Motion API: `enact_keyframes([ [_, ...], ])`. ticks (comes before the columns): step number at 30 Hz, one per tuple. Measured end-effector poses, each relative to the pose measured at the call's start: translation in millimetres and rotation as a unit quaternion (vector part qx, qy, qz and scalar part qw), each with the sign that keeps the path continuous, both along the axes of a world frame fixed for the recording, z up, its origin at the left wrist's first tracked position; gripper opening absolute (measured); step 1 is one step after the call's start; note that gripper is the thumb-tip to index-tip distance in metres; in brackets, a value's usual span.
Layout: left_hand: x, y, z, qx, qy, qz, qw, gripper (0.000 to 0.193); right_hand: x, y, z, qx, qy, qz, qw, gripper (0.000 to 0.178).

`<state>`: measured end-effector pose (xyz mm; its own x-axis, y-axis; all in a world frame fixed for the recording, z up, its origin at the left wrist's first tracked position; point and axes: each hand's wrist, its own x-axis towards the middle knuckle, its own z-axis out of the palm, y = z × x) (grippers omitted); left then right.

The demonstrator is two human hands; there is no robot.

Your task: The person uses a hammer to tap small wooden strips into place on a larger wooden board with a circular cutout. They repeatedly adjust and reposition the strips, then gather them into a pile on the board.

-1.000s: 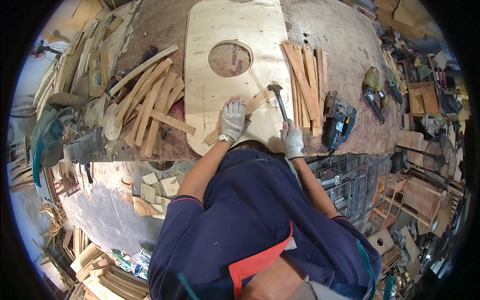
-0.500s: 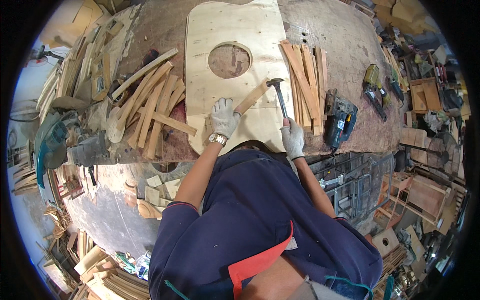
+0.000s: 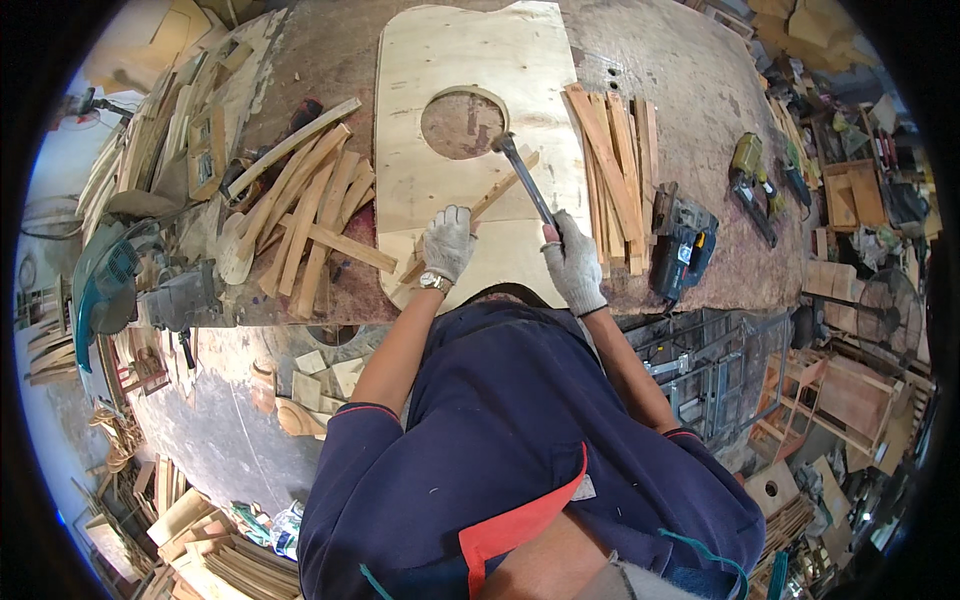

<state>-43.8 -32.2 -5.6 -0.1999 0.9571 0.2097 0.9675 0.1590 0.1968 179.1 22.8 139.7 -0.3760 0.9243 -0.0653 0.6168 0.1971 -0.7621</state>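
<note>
A pale plywood panel [image 3: 480, 50] with a round cut-out lies on the bench in front of me. Across its near half slants a narrow wooden strip [image 3: 492, 200], showing a thin side. My left hand [image 3: 449, 243], in a grey knit glove, is closed over the strip, hiding its middle; a watch is on that wrist. In my right hand [image 3: 575, 268], also gloved, is a hammer [image 3: 526, 181], gripped by the handle. The hammer's head is over the panel near the cut-out's lower right rim; whether it touches anything I cannot tell.
Loose wooden strips [image 3: 320, 210] are heaped left of the panel. More strips [image 3: 622, 180] lie along its right edge, beside a dark jigsaw [image 3: 682, 243]. A yellow-green power tool [image 3: 747, 170] rests farther right. A teal saw [image 3: 105, 280] stands at the far left.
My right hand has shifted up and left, swinging the hammer's head left over the panel. The strip under my left hand now looks thinner, as if turned, and its near end shows.
</note>
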Motion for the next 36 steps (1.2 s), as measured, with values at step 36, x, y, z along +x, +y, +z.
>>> enact_keyframes([
  [36, 4, 10, 4, -0.006, 0.057, 0.028, 0.998, 0.019, 9, 18, -34, -0.029, -0.15, 0.019, 0.988, 0.031],
])
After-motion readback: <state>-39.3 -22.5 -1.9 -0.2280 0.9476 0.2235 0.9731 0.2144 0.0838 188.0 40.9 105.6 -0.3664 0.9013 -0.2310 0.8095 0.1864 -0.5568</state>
